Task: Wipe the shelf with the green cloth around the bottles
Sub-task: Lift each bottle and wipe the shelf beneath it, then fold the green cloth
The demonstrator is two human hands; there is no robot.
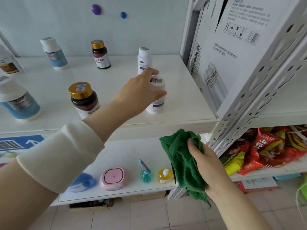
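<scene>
We hold the green cloth [181, 156] bunched in our right hand [206, 163], just below the front lip of the white shelf [182, 97] and not touching it. Our left hand [141, 92] wraps thumb and fingers round the capped top of a white bottle [157, 103] near the shelf's right front corner. The cloth is deep green terry, thick-piled and crumpled, one corner hanging loose. We judge it soft, light and limp, best gripped as a wad so a flat pad meets the board. The bottle looks like smooth, light plastic, likely easy to tip. A gold-capped bottle [84, 100] stands near, to its left.
</scene>
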